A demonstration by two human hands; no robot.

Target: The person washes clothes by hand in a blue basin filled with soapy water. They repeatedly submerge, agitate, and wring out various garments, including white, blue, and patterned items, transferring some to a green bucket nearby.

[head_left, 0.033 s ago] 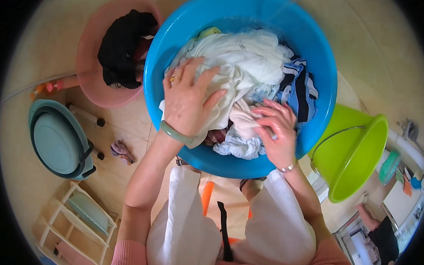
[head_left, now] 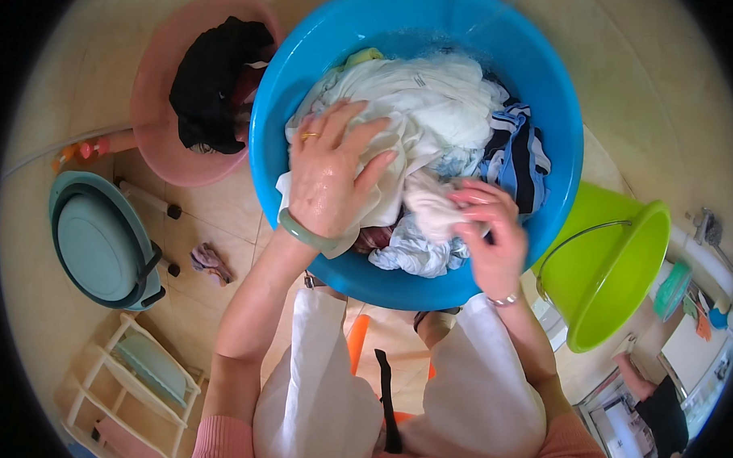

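A large blue basin [head_left: 551, 69] in front of me holds wet laundry. My left hand [head_left: 328, 178], wearing a ring and a green bangle, lies open with fingers spread on a white garment [head_left: 414, 94]. A small pale pink cloth [head_left: 430, 204] is bunched near the middle of the pile. The fingers of my right hand [head_left: 496, 236] are curled against its right side, slightly blurred, and appear to grip it. Below that cloth lies a light blue crumpled garment [head_left: 416, 251]. A blue, black and white striped garment [head_left: 517, 155] rests against the basin's right side.
Dark clothes [head_left: 212, 85] fill a pink basin [head_left: 153, 123] at the far left. Left of me stand teal basins [head_left: 101, 246], a small cloth [head_left: 210, 263] on the floor and a white rack [head_left: 105, 367]. A lime green bucket [head_left: 618, 269] is tilted at right.
My left hand has shifted slightly right on the white garment. My right hand has moved a little right and down, its fingers more curled, and the pink cloth has changed shape.
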